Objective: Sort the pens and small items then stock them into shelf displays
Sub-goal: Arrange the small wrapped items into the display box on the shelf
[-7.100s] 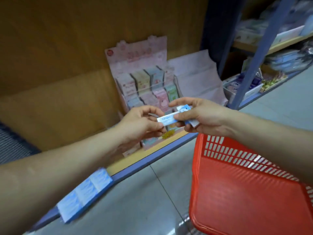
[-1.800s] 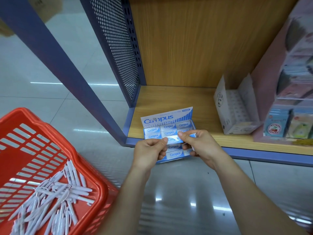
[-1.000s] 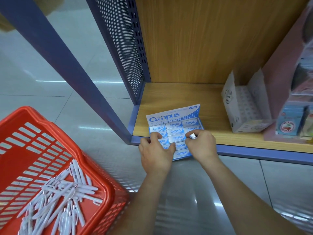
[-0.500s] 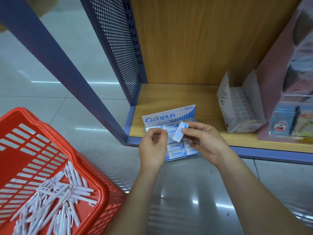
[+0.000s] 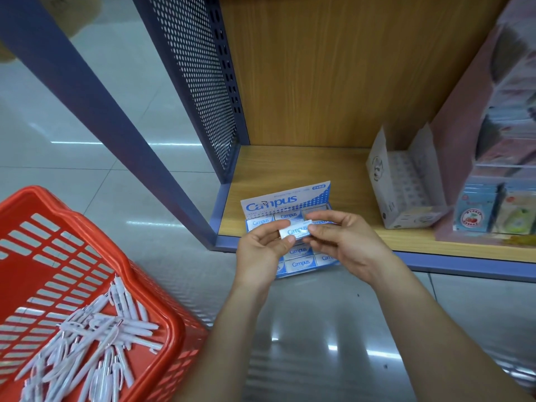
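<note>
Eraser (image 5: 294, 232) — pinched by left hand (image 5: 261, 253), right hand (image 5: 348, 245).

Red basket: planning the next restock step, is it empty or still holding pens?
Not empty: a loose pile of white pens lies on the bottom of the red basket.

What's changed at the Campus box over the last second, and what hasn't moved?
A second ago both hands pressed on the erasers in the Campus box. Since then the right hand has raised one eraser, and now the left hand pinches its other end, holding it level above the box. The box at the shelf edge, the red basket and its white pens stayed put.
</note>
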